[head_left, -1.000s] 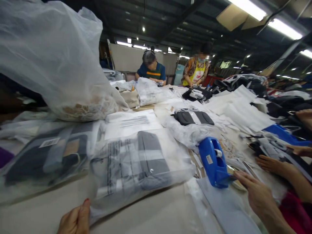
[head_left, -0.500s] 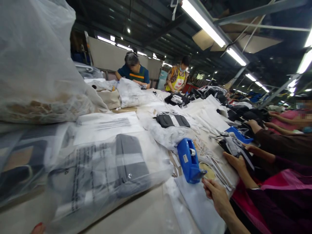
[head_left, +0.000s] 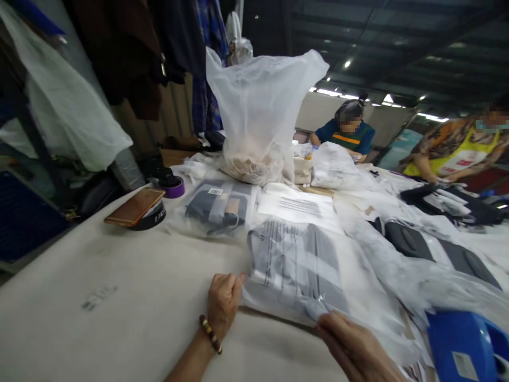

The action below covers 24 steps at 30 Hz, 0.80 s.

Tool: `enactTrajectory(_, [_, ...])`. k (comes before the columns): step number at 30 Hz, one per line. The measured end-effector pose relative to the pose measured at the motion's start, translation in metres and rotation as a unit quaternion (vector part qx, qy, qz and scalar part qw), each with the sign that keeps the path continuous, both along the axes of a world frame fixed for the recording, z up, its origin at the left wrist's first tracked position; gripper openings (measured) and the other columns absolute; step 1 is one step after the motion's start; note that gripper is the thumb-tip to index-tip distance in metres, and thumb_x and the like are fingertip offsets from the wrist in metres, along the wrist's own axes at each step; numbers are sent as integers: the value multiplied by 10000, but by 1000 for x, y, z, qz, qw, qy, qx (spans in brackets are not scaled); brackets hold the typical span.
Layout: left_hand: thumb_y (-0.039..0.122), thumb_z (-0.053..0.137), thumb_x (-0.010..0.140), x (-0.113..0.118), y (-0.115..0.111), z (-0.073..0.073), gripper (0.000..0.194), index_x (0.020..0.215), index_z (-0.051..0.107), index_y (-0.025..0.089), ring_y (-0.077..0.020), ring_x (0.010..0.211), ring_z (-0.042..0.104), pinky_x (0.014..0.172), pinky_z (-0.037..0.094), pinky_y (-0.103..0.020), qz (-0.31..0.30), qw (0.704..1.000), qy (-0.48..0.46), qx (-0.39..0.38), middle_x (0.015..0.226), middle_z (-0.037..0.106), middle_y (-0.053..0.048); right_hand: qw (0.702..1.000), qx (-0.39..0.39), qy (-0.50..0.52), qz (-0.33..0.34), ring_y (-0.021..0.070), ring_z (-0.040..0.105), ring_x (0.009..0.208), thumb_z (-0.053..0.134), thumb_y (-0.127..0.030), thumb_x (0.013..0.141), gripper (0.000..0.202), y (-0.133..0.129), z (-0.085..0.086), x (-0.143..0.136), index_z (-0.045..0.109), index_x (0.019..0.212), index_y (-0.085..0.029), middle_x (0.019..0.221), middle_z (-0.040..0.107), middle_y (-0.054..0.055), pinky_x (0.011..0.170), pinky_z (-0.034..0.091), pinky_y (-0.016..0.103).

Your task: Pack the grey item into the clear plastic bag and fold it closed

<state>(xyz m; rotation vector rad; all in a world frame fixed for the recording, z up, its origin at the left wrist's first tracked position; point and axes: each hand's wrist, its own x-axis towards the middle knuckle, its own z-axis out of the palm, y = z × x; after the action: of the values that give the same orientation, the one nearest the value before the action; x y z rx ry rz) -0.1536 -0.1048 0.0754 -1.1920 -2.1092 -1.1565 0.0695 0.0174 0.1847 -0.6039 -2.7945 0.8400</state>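
A clear plastic bag (head_left: 278, 265) with printed lines lies on the table, a folded grey fabric item (head_left: 324, 254) showing through it. My left hand (head_left: 225, 300), a beaded bracelet on its wrist, is closed at the bag's near left corner, thumb and forefinger pinching its edge. At the near right edge of the same bag is my right hand (head_left: 352, 339), its fingers pressed together; what they hold is too blurred to make out. A blue tape dispenser (head_left: 457, 345) stands to the right of that hand.
Another bagged dark item (head_left: 217, 204) lies behind, beside a phone (head_left: 135, 207) on a black roll and a purple tape roll (head_left: 174, 187). A tall translucent sack (head_left: 262, 111) stands at the back. A dark grey case (head_left: 437, 249) lies right. Two people work across the table.
The view has swung left. My right hand has moved from the tape dispenser's cutting end to the bag's near edge. My left hand, barely visible before, is now at the bag's left corner.
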Motion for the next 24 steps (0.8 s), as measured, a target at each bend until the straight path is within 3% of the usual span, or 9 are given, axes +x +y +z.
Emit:
enactTrajectory(3, [255,389,927,1,-1,0,393,537,382,205,-122,481,420,535,353,-233,6,1000,7,4,464,443,38,981,130,-45,137,126,542,569,333,-201,921,260,-10,7,-70,497,719,-214,678,570,10,525,388,226])
enactTrajectory(7, [234,379,929,1,0,-1,383,547,400,203,-124,485,422,547,348,-244,11,1000,12,2,472,461,33,940,273,-78,188,148,570,582,403,-76,858,203,-7,-11,-110,533,742,-179,679,594,28,529,356,244])
enactTrajectory(11, [229,379,931,1,0,-1,382,551,405,200,-119,472,420,543,340,-250,12,1000,10,-3,469,456,35,935,303,-138,124,187,628,561,426,-136,873,194,-8,-18,-121,564,741,-170,649,638,52,480,326,258])
enactTrajectory(15, [229,380,932,1,0,-1,389,545,409,199,-117,468,422,544,338,-255,13,1000,10,-1,467,455,32,935,264,-235,27,276,679,653,452,-220,879,217,-17,-6,-133,620,759,-152,681,688,131,487,361,281])
enactTrajectory(20, [235,391,928,-2,0,-4,380,551,409,200,-122,473,422,540,336,-254,7,1000,12,4,476,453,31,936,234,-262,-6,294,683,678,515,-201,839,193,-22,6,-145,669,752,-124,689,696,170,508,399,287])
enactTrajectory(24, [234,408,919,-6,-2,-6,376,545,409,202,-126,469,412,531,338,-252,-4,1000,0,17,466,449,35,945,210,-245,-45,291,666,688,612,-460,765,345,-4,7,-146,667,628,-149,667,688,164,534,404,296])
